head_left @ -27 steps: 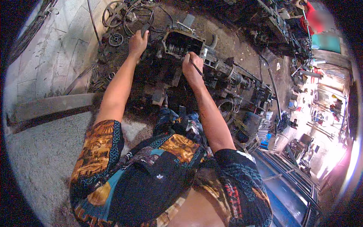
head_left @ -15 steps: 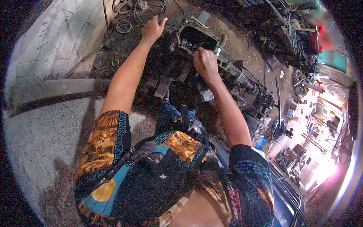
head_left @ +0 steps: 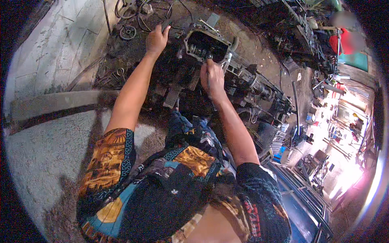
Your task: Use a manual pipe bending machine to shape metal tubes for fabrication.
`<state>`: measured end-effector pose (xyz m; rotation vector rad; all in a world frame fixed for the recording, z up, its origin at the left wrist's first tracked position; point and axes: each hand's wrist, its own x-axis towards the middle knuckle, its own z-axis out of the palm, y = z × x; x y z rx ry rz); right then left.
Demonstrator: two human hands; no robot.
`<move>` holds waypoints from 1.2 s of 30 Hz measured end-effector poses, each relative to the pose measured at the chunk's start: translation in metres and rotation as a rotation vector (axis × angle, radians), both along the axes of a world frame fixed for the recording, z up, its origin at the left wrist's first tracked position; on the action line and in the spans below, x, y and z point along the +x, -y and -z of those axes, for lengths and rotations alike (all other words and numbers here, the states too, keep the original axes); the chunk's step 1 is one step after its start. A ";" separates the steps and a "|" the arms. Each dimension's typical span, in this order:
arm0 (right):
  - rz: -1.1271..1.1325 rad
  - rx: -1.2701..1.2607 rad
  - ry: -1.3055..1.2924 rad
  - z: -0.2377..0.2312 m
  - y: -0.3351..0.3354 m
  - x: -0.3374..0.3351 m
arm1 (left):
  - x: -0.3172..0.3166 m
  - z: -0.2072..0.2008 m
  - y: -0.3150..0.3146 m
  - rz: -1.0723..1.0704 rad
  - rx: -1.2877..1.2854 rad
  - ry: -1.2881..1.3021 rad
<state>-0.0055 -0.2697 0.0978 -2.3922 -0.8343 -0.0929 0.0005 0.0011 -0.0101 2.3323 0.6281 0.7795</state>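
An open metal housing (head_left: 230, 50), like a gearbox case, sits ahead of me with gears (head_left: 197, 50) showing in its dark inside. My right hand (head_left: 212, 79) is closed at the near rim of this housing, with its fingertips by the gears. Whatever it grips is too dark and small to name. To the left of the housing, my left hand (head_left: 157, 41) hovers over or rests on dark parts. Its thumb and forefinger are stretched apart, and the other fingers are mostly hidden. Nothing shows in that hand.
Right of the housing runs a long greasy machine assembly (head_left: 259, 86). A handwheel (head_left: 128, 32) and coiled cable (head_left: 144, 16) lie at the far left, beside a pale wall (head_left: 48, 52). A person in red (head_left: 342, 40) is at the far right, near cluttered benches and a blue container (head_left: 279, 153).
My right hand has shifted left and slightly nearer to me along the housing's rim. The left hand sits a little further left and nearer; the whole view has also shifted slightly.
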 end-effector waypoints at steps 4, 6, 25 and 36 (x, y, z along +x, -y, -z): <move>-0.186 -0.294 -0.104 0.002 -0.010 -0.005 | 0.004 -0.003 -0.005 -0.001 0.058 -0.206; -0.288 -0.406 -0.101 0.000 -0.010 -0.004 | 0.010 -0.005 -0.006 0.005 0.054 -0.245; 0.089 0.123 -0.079 0.019 0.031 0.017 | 0.001 0.000 -0.004 -0.010 -0.086 -0.197; -0.108 0.157 0.213 0.016 0.014 0.007 | -0.020 0.000 0.008 -0.114 -0.077 -0.198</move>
